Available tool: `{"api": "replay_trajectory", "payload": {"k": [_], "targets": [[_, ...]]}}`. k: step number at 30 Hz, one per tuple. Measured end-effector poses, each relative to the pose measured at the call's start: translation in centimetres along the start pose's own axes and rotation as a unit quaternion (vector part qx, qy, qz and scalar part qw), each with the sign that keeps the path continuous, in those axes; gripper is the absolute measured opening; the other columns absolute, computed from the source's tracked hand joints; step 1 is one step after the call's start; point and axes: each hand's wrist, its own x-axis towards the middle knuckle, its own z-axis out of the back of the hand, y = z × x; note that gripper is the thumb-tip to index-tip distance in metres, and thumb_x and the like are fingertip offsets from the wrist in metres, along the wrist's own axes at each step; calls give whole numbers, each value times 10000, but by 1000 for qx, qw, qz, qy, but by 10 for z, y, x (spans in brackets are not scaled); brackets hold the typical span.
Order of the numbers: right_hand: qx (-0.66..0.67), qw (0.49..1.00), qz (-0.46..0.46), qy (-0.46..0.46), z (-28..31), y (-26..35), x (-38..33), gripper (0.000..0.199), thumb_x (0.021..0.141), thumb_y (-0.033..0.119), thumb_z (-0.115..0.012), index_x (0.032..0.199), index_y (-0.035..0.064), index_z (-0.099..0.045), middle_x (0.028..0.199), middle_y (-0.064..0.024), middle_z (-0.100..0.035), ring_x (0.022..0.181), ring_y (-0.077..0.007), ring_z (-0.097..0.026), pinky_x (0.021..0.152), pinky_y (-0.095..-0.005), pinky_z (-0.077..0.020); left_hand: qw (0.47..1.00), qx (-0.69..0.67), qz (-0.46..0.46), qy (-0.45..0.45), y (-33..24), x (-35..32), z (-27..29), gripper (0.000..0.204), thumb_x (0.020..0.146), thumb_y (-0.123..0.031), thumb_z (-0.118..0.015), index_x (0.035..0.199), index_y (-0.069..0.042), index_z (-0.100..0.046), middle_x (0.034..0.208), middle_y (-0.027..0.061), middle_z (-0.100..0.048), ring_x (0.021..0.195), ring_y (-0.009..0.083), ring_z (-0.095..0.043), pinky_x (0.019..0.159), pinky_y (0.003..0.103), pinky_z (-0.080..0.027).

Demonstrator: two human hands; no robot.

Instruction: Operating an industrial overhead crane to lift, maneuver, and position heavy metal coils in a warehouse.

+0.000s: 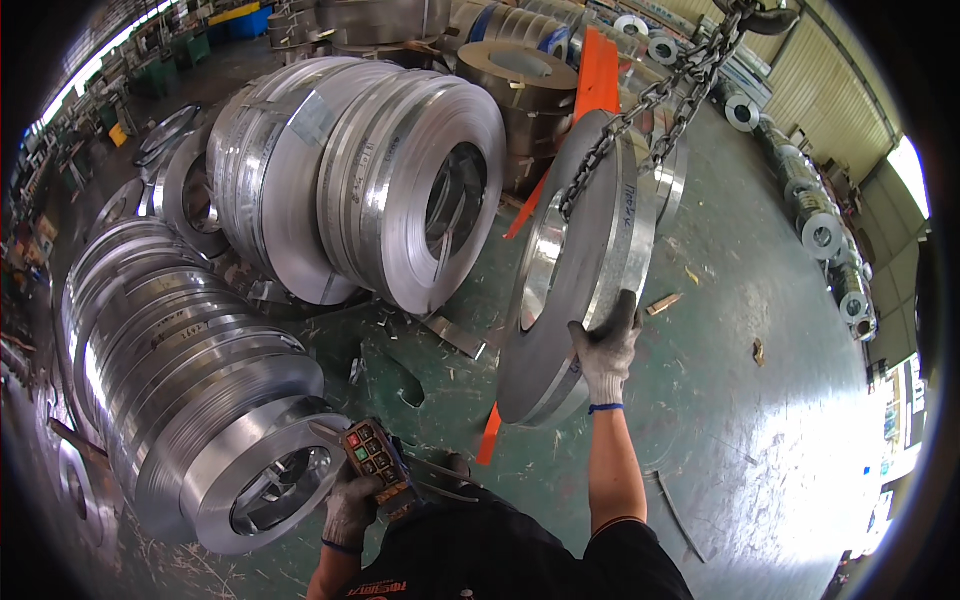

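A narrow steel coil [619,210] stands on edge, slightly tilted, with a chain [600,160] looped through its bore. My right hand [606,350], in a grey-white glove with blue trim, rests against the coil's lower outer band. Its thumb is spread away from the fingers. In my gloved left hand [352,505] is a crane remote control [372,455] with rows of buttons, red and green among them. It sits close to my body, beside the end of a row of coils. The fingers under the remote are partly hidden.
Slit steel coils [413,190] stand left of centre, and a longer coil row [190,350] lies at near left. A crane hook [765,15] hangs above. Orange strips [597,75] run behind and below the chained coil. Wood scrap [664,303] and a thin strip [678,515] litter the green floor.
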Motion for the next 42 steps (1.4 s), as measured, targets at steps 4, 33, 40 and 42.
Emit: {"api": "replay_trajectory", "payload": {"k": [4,33,40,42], "targets": [[-42,999,-17,3,1,12,4,1136,593,301,-947,1557,120,-374,1520,-285,-384,1324,-434,-531,999,-462,-541,1000,7,-6,-2,0,12,-29,853,637,-148,-702,1437,29,-464,1264,143,-645,1116,300,-678,989,439,-572],[-30,999,-16,-23,66,-65,-26,1043,639,77,-839,1561,31,-353,1525,-219,-398,1429,-365,-426,1173,-420,-410,995,18,73,65,-30,100,-13,863,652,-86,-702,1465,31,-437,1247,171,-643,1084,332,-693,963,475,-589],[-37,998,-29,-38,83,-68,-37,1019,611,128,-848,1525,15,-414,1498,-231,-460,1440,-387,-409,1174,-434,-399,994,34,85,65,-35,106,-16,861,671,-82,-703,1479,28,-426,1244,169,-648,1083,333,-694,965,471,-589],[-40,998,-24,-36,84,-66,-41,1015,613,124,-843,1524,8,-411,1499,-231,-459,1441,-390,-404,1182,-439,-388,993,38,82,75,-41,110,-17,859,677,-83,-703,1481,29,-423,1245,170,-648,1080,332,-696,963,470,-591]]}}
